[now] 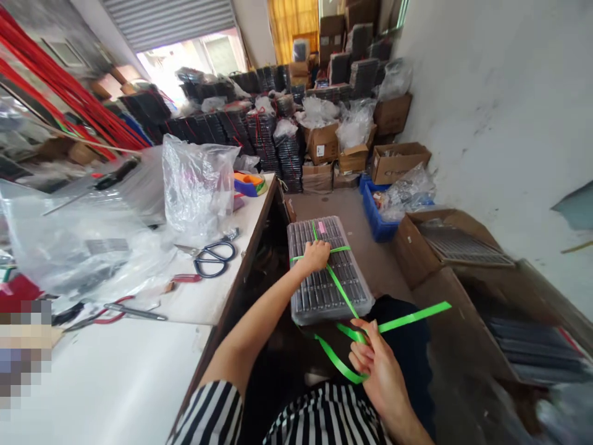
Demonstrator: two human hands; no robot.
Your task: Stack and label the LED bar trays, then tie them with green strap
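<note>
A stack of clear plastic trays [309, 298] filled with rows of dark parts sits low in front of me, beside the table. Bright green strapping [340, 285] crosses its top both ways, and a small pink label [322, 227] lies near the far edge. My left hand [317, 255] presses on the stack where the straps cross, its fingers curled over the strap. Closer to my body, my right hand [374, 358] pinches the green strap between thumb and fingers. A loose end sticks out to the right, and another loop hangs below the hand.
On the white table [231, 259] at left lie scissors [213, 258], pliers [113, 309], a screwdriver [115, 175] and plastic bags [199, 185]. A blue crate [383, 225] and cardboard boxes [407, 247] line the right side. Tall stacks of dark trays [264, 139] stand at the back.
</note>
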